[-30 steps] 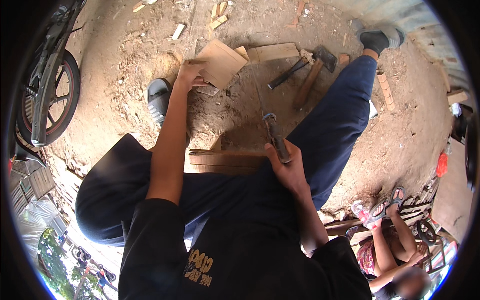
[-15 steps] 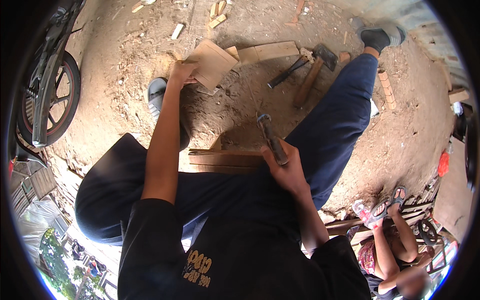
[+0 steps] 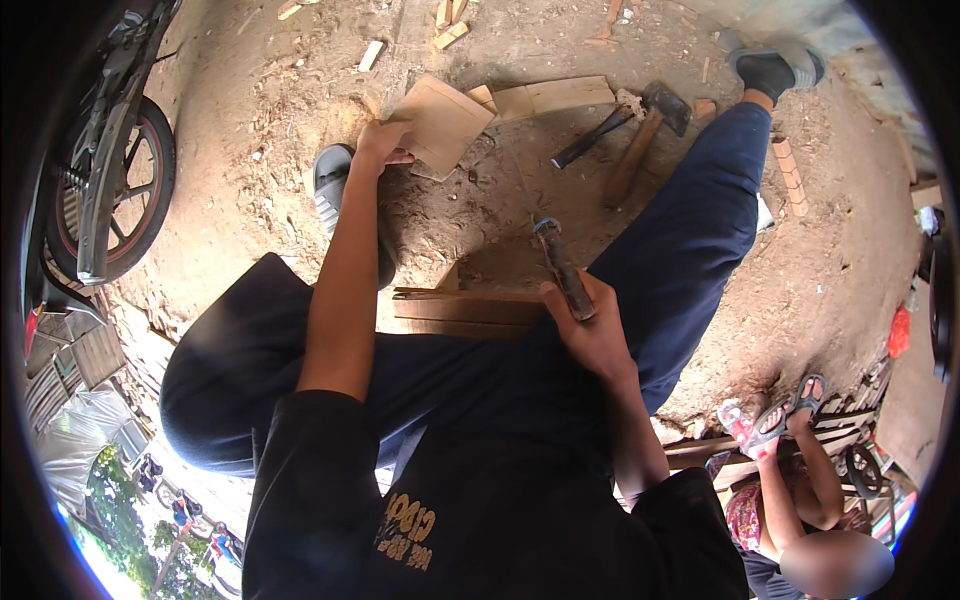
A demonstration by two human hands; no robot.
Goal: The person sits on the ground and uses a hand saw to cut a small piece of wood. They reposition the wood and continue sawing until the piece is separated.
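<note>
My left hand (image 3: pixel 380 145) reaches forward and grips the corner of a flat square wooden board (image 3: pixel 442 123) lying on the dirt ground. My right hand (image 3: pixel 590 335) is closed on the dark handle of a hammer (image 3: pixel 562 268), its head pointing away from me over a stack of wooden planks (image 3: pixel 465 310) between my legs. I sit with dark blue trousers, my right leg (image 3: pixel 700 220) stretched forward to a grey shoe (image 3: pixel 775 68).
An axe (image 3: pixel 640 140) and a dark-handled tool (image 3: pixel 590 140) lie beside another plank (image 3: pixel 550 97). Wood offcuts (image 3: pixel 447 25) litter the far ground. A motorbike wheel (image 3: pixel 110 205) stands at the left. Another person (image 3: pixel 800 480) sits at the lower right.
My left hand has lifted and shifted the square board slightly nearer and to the left. My right hand with the hammer has risen a little above the planks.
</note>
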